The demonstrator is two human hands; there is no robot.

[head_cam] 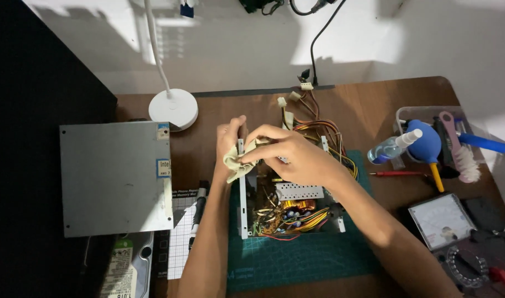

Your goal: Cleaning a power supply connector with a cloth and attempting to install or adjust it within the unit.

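An opened power supply unit (288,212) with exposed coils, capacitors and coloured wires sits on a green cutting mat (296,259). My left hand (230,140) grips the upper left edge of its metal frame. My right hand (288,154) presses a crumpled beige cloth (238,163) against that same corner. A bundle of coloured cables with white connectors (305,118) trails from the unit toward the back of the desk.
A grey metal case cover (114,176) lies at the left, a hard drive (123,267) below it. A white lamp base (173,108) stands behind. At right are a clear tray (407,113) with a blue blower, spray bottle and brush, a red screwdriver (399,173) and an analog multimeter (443,221).
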